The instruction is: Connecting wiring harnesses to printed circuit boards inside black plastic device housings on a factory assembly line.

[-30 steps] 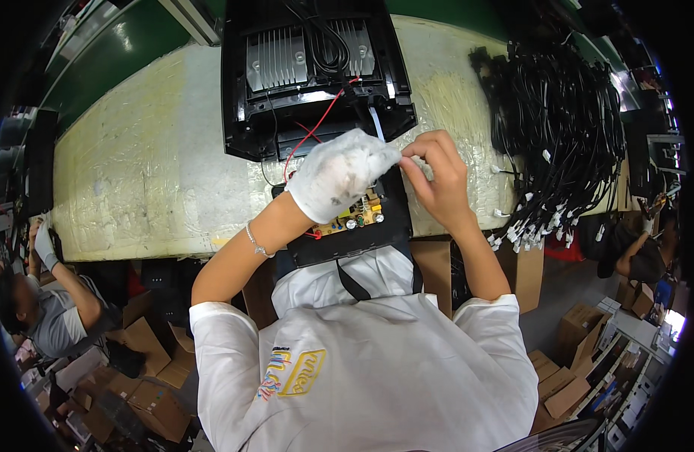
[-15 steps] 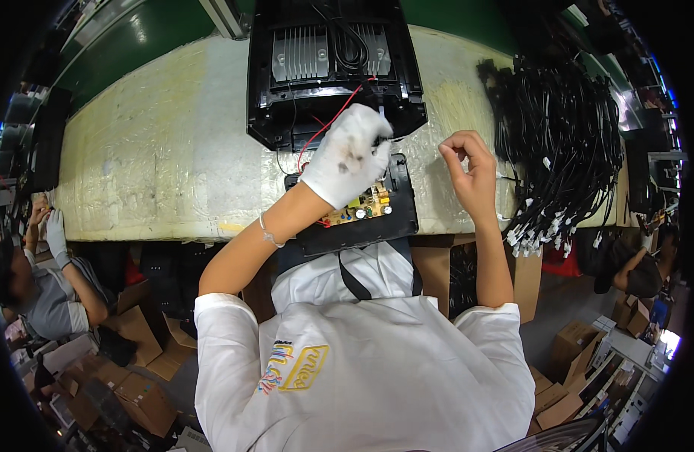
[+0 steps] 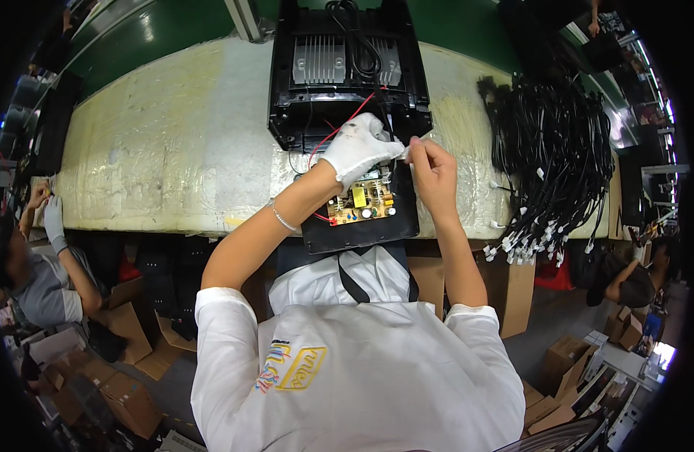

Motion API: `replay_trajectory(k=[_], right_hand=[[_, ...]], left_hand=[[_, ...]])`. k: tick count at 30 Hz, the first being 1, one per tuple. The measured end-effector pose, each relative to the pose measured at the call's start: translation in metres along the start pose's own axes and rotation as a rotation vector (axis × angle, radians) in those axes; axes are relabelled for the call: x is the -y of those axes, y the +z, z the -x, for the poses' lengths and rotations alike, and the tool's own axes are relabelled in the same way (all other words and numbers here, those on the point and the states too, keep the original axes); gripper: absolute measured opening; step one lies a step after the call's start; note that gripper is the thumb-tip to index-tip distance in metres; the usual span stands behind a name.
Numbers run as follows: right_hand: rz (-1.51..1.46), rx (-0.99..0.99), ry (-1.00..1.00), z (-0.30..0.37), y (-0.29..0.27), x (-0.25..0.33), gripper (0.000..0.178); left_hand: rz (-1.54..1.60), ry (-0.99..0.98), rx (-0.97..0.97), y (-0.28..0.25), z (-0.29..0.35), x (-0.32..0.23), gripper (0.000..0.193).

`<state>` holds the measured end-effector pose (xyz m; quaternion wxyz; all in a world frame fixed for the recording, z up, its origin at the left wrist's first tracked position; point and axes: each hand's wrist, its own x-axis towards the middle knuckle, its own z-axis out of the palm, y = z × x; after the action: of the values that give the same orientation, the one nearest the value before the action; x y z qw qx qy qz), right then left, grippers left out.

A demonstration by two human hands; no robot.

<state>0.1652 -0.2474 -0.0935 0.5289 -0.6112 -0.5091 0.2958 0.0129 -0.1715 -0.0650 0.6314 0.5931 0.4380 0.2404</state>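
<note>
My left hand, in a white glove smudged at the knuckles, is closed above a circuit board; its grip is partly hidden. Beside it my bare right hand pinches a thin white strip, perhaps a cable tie, that bridges the small gap between both hands. The yellowish board, with a yellow transformer, lies on a black plastic panel at the bench's near edge. A red wire runs from the board's side up to a black housing. Silver heat sinks and a coiled black cord sit in that housing.
A large heap of black cables with white connectors covers the bench's right side, some ends hanging over the edge. Clear film covers the workbench. Cardboard boxes stand below. Other people work at far left and far right.
My right hand has moved left and in against my left hand, its fingers now pinching the white strip. My left hand has turned slightly, showing more board. The view has shifted a little.
</note>
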Motion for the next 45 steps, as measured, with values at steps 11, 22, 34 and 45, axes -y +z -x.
replay_trajectory(k=[11,22,34,45], right_hand=[[0.425,-0.119,-0.141,0.014,-0.045,0.017,0.022],[0.917,0.743,-0.949,-0.035,0.036,0.09,0.057],[1.083,1.249,-1.105,-0.079,0.094,0.059,0.023],[1.077,1.346,-0.838,-0.08,0.084,0.056,0.011]], left_hand=[[-0.412,0.586,-0.208,-0.036,0.101,0.002,0.082],[-1.076,1.108,0.076,-0.052,0.153,0.057,0.034],[-0.779,1.175,-0.106,-0.016,0.155,0.021,0.023],[-0.461,1.051,-0.227,-0.007,0.134,0.042,0.035]])
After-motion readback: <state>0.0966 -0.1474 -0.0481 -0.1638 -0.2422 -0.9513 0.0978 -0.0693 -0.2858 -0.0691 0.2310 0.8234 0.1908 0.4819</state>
